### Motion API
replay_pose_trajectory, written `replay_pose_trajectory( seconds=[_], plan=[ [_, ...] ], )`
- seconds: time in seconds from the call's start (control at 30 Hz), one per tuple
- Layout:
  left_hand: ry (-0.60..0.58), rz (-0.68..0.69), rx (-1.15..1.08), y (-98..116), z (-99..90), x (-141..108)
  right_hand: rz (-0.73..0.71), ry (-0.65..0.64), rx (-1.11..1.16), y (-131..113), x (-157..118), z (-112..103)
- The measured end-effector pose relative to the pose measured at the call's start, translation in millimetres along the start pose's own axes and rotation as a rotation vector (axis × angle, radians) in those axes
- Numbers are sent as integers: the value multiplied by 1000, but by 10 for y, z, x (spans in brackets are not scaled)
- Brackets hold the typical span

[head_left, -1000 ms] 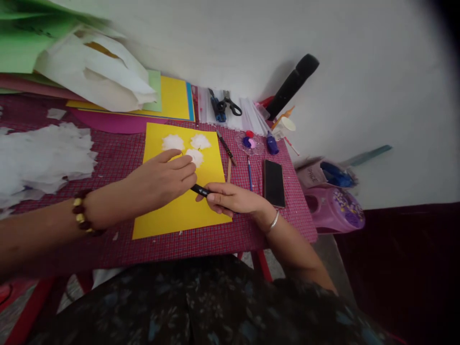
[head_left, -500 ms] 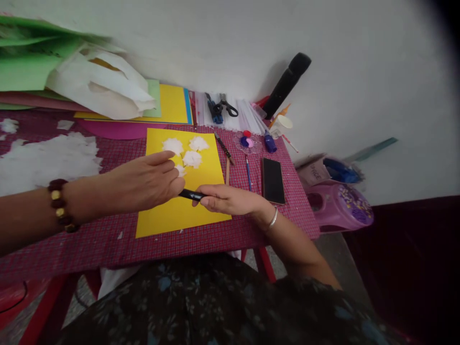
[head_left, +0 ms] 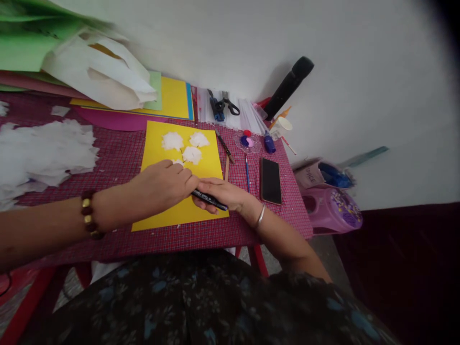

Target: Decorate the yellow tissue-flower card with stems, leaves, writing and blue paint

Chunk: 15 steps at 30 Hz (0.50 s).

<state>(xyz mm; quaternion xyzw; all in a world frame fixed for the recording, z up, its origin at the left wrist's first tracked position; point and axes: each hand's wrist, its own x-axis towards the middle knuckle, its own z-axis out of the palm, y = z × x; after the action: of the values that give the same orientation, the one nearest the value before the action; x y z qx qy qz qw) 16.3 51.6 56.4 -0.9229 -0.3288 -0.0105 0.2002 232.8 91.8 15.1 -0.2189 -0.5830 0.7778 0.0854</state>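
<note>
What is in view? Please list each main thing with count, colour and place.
Card: one, yellow, centre
Marker: one, black, over the card
Puffs: four visible, white, on the card
Paper pieces: many, white, far left
Stacked sheets: several, mixed colours, rear left
Loose paper: one, white, on the stacked sheets
Scissors: one, dark, rear
Paint dish: one, clear, right of the card
Bottle: one, purple, right of the paint dish
Phone: one, black, right side
Brush: one, blue, left of the phone
Cylinder: one, black, rear right
Plastic item: one, pink, far right
Tablecloth: one, red checked, under the card
Left hand: one, bare, on the marker
Right hand: one, bare, on the marker
</note>
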Motion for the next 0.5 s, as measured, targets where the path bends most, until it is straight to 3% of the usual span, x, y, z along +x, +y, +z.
replay_pose_trajectory(
  seconds=[0.13,0.27,0.4,0.5],
  plan=[
    [-62,-74,-55,-141,44,-185,106,-33,61,-14,-44,-115],
    [-126,-84,-61,-216,9,-326,104,-63,9,-10,-51,-105],
    [-87,-62,-19,-46,-12,-227,41,-110,-63,-26,-52,12],
    [-72,-42,-26,93,-27,-87,1,-28,-319,-104,-79,113]
  ],
)
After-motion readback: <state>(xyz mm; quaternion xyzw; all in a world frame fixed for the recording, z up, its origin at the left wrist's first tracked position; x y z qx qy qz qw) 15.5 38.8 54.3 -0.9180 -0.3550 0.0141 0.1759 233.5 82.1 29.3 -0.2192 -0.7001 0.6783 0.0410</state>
